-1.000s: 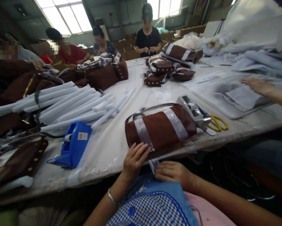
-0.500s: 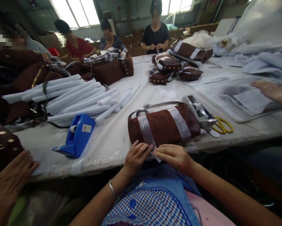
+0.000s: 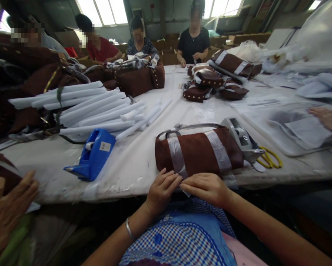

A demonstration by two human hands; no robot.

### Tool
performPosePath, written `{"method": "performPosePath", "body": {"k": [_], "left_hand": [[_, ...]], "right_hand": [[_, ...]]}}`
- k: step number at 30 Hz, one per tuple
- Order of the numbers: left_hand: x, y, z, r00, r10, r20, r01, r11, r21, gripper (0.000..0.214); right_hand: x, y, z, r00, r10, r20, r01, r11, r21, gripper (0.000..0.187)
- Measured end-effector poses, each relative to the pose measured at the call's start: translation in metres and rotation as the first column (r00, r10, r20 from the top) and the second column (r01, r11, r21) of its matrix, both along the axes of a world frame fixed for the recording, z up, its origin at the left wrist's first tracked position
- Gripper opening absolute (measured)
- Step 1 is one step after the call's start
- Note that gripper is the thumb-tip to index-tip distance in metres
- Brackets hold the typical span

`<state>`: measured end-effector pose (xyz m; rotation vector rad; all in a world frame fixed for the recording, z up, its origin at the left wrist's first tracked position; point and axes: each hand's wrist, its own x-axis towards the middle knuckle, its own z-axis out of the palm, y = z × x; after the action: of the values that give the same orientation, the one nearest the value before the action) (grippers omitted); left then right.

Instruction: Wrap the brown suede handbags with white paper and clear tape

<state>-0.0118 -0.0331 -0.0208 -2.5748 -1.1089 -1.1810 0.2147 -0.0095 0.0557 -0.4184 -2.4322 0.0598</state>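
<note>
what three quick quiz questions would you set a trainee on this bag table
1. True or false: the yellow scissors lie to the right of the grey tape dispenser.
2. Where do the left hand and right hand meet?
A. at the near end of the left pale band on the brown bag
B. on the blue tape dispenser
C. on the white rolls
3. How many pale bands cross the brown bag?

Key: 1 true; 2 A; 3 two.
</note>
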Motion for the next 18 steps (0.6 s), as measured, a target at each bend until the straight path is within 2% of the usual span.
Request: {"method": "performPosePath", "body": {"k": [4,13,18], "left_hand": [[0.000,-0.002,0.002,1.000,-0.001,-0.013,0.001,1.000,-0.007,0.033],[-0.014,0.000,0.005,0.990,-0.124,-0.061,0.118,0.989,-0.090,0.040],[-0.012,0.000,0.002,0.993,-0.112,-0.031,0.109,0.991,-0.074,0.039]], "right_hand": [[0.004,-0.009,0.003,0.999,0.020,0.044,-0.022,0.998,0.060,0.024],[0.006,-0.009,0.000,0.999,-0.039,0.029,0.038,0.999,0.027,0.023],[-0.002,0.003,0.001,0.999,-0.045,-0.010,0.045,0.999,0.007,0.021]]}}
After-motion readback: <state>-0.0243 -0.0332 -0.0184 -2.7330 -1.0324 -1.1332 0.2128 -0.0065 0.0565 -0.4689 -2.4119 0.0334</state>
